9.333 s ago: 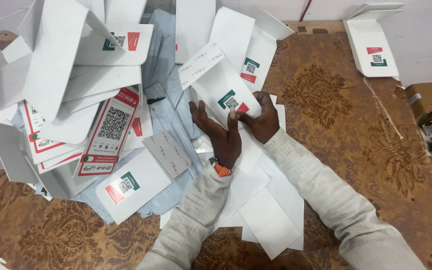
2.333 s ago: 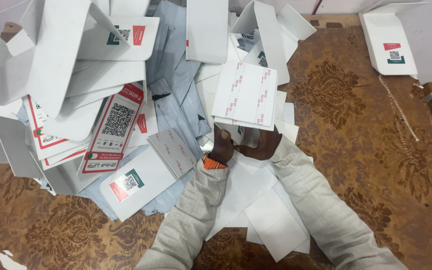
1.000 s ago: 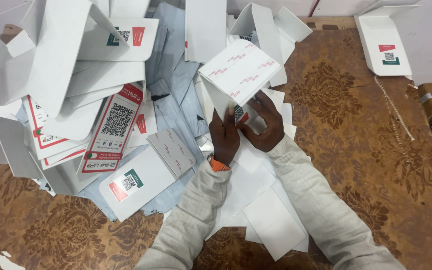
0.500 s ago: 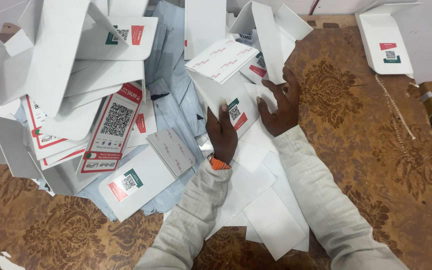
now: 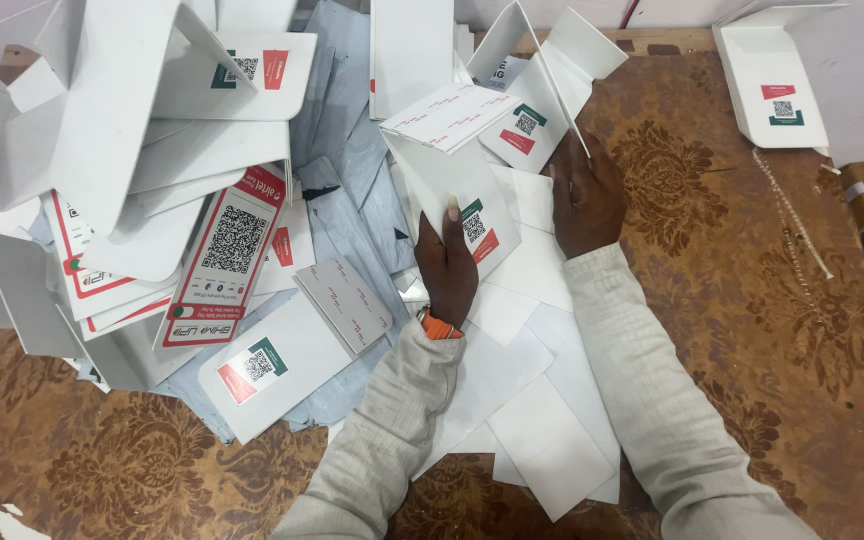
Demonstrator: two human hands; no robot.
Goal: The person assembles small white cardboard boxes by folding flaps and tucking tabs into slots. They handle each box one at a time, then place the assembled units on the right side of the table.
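White card stand [image 5: 452,175] with green-and-red label, brown floral-patterned tablecloth [image 5: 742,300], cream sleeves [image 5: 642,400], orange wristband [image 5: 438,327], pale blue-grey pouches [image 5: 347,215]

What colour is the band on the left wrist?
Orange wristband, seen in the head view.
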